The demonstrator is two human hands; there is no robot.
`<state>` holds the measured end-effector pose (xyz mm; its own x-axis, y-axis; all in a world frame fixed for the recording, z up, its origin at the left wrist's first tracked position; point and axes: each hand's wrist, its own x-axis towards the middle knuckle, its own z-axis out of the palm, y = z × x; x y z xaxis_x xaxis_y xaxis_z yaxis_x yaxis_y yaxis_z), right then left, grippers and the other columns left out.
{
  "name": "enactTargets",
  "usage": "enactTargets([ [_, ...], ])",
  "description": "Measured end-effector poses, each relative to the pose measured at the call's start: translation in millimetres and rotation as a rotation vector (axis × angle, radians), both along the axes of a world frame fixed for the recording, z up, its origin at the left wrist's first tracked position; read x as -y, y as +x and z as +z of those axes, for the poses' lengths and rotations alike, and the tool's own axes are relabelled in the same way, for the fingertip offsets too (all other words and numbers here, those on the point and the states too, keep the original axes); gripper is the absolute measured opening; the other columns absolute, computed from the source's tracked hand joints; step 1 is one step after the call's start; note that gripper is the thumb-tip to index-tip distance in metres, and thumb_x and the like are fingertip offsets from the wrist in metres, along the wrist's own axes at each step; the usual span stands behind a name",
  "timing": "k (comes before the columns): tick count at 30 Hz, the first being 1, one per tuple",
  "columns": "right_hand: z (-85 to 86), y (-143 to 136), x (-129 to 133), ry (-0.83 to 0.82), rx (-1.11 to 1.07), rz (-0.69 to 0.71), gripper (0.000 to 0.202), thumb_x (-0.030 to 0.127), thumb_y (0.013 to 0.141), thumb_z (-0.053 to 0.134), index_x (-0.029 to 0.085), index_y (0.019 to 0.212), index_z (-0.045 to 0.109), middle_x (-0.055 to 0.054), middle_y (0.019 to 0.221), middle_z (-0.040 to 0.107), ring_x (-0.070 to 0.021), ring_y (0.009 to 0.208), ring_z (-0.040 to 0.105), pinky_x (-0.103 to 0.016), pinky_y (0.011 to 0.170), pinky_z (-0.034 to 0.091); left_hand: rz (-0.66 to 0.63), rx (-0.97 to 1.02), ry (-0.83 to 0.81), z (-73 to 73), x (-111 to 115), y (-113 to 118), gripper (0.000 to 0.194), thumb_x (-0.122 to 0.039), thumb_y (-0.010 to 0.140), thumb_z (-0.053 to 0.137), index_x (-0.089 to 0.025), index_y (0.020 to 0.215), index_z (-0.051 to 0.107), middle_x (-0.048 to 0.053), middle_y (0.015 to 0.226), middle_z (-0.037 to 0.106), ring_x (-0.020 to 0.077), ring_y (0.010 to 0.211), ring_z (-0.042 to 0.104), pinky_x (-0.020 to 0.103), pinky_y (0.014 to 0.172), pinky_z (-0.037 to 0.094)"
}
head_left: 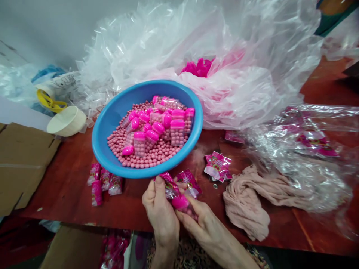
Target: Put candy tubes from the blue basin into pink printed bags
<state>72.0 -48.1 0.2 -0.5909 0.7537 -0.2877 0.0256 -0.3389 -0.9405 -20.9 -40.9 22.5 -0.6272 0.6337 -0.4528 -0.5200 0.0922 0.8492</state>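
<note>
Below the front rim of a blue basin (97,149), both hands are close together. My left hand (162,213) pinches a glossy magenta printed sleeve (169,186). In my right hand (200,220) is a small clear container (181,202) with a pink lid and pink beads, its lid against the sleeve. Pink beads (146,161) fill the basin's bottom, with several capped bead containers (177,132) lying on them. Flat printed sleeves (218,166) lie right of the hands, another (189,183) just behind them. Several wrapped containers (97,192) rest on the table at the left.
Clear plastic bags (157,41) are heaped behind the basin. A beige cloth (249,205) and crinkled clear wrap (303,168) lie at the right. Left are a cream bowl (67,121), yellow tape rolls (50,101) and a cardboard box (25,160). The red table (70,201) ends near my wrists.
</note>
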Motion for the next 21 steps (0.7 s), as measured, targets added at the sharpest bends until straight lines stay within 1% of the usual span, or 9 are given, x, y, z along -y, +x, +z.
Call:
enactTargets([
  [2, -0.1, -0.7, 2.2, 0.006, 0.015, -0.026, 0.01, 0.026, 0.089, 0.05, 0.022, 0.093, 0.058, 0.003, 0.076, 0.046, -0.0122, 0.068, 0.04, -0.023, 0.063, 0.036, -0.007, -0.003, 0.041, 1.8, -0.3, -1.3, 0.024, -0.039, 0.07, 0.074, -0.018, 0.063, 0.066, -0.001, 0.05, 0.069, 0.0138, 0.043, 0.063, 0.022, 0.048, 0.052],
  [6, -1.0, -1.8, 2.1, -0.137, -0.031, -0.031, 0.026, 0.034, 0.092, 0.049, 0.021, 0.114, 0.055, 0.005, 0.07, 0.041, -0.0087, 0.057, 0.033, -0.019, 0.048, 0.03, 0.01, 0.108, 0.074, 6.3, -2.6, -4.4, 0.023, -0.036, 0.058, 0.084, -0.017, 0.061, 0.071, -0.004, 0.055, 0.071, 0.0086, 0.048, 0.064, 0.016, 0.054, 0.052],
  [8, -1.5, -0.5, 0.2, -0.16, -0.068, -0.029, 0.035, 0.04, 0.093, 0.047, 0.02, 0.121, 0.052, 0.007, 0.065, 0.039, -0.0077, 0.052, 0.031, -0.018, 0.044, 0.027, 0.001, 0.158, 0.082, 6.1, -2.3, -5.7, 0.023, -0.035, 0.055, 0.086, -0.017, 0.062, 0.072, -0.003, 0.057, 0.072, 0.009, 0.05, 0.065, 0.016, 0.056, 0.053],
  [10, -2.4, 1.4, -0.6, -0.162, -0.095, -0.037, 0.04, 0.045, 0.093, 0.046, 0.019, 0.123, 0.051, 0.008, 0.061, 0.04, -0.0067, 0.048, 0.03, -0.017, 0.041, 0.026, -0.017, 0.179, 0.086, 3.6, 0.2, -6.1, 0.024, -0.035, 0.055, 0.086, -0.017, 0.064, 0.072, -0.002, 0.058, 0.073, 0.0105, 0.052, 0.065, 0.018, 0.058, 0.054],
  [13, -5.3, 2.6, 3.0, -0.206, -0.111, -0.051, 0.041, 0.05, 0.092, 0.046, 0.017, 0.113, 0.055, 0.008, 0.058, 0.044, -0.0047, 0.042, 0.028, -0.016, 0.036, 0.023, -0.027, 0.184, 0.079, -1.7, 7.5, -3.9, 0.024, -0.036, 0.058, 0.085, -0.017, 0.068, 0.073, -0.001, 0.063, 0.075, 0.0119, 0.055, 0.066, 0.02, 0.058, 0.054],
  [15, -7.3, 1.9, 7.4, -0.241, -0.127, -0.076, 0.041, 0.052, 0.091, 0.047, 0.016, 0.109, 0.056, 0.008, 0.057, 0.045, -0.0041, 0.04, 0.031, -0.016, 0.036, 0.023, -0.074, 0.223, 0.059, -3.9, 12.6, -1.2, 0.025, -0.038, 0.06, 0.083, -0.017, 0.069, 0.073, 0.001, 0.066, 0.076, 0.0115, 0.05, 0.064, 0.022, 0.055, 0.054],
  [17, -7.8, 1.5, 10.7, -0.265, -0.147, -0.104, 0.043, 0.054, 0.09, 0.047, 0.017, 0.11, 0.055, 0.008, 0.057, 0.047, -0.0047, 0.039, 0.037, -0.016, 0.037, 0.028, -0.152, 0.278, 0.027, -3.9, 16.0, 0.9, 0.026, -0.04, 0.063, 0.081, -0.017, 0.068, 0.071, 0.002, 0.064, 0.075, 0.008, 0.035, 0.055, 0.024, 0.049, 0.054],
  [19, -6.4, 3.1, 10.7, -0.239, -0.148, -0.144, 0.042, 0.055, 0.088, 0.05, 0.017, 0.106, 0.059, 0.006, 0.06, 0.051, -0.007, 0.045, 0.047, -0.018, 0.043, 0.038, -0.227, 0.329, 0.003, -1.8, 16.5, 0.6, 0.027, -0.042, 0.068, 0.077, -0.015, 0.066, 0.07, 0.003, 0.06, 0.074, 0.0051, 0.026, 0.044, 0.026, 0.045, 0.052],
  [21, -4.0, 7.6, 7.5, -0.164, -0.114, -0.197, 0.035, 0.05, 0.087, 0.055, 0.017, 0.093, 0.065, 0.003, 0.064, 0.057, -0.0099, 0.057, 0.055, -0.021, 0.054, 0.045, -0.27, 0.36, 0.008, 1.1, 14.6, -3.0, 0.026, -0.039, 0.071, 0.075, -0.013, 0.066, 0.071, 0.005, 0.06, 0.074, 0.0069, 0.029, 0.047, 0.026, 0.045, 0.052],
])
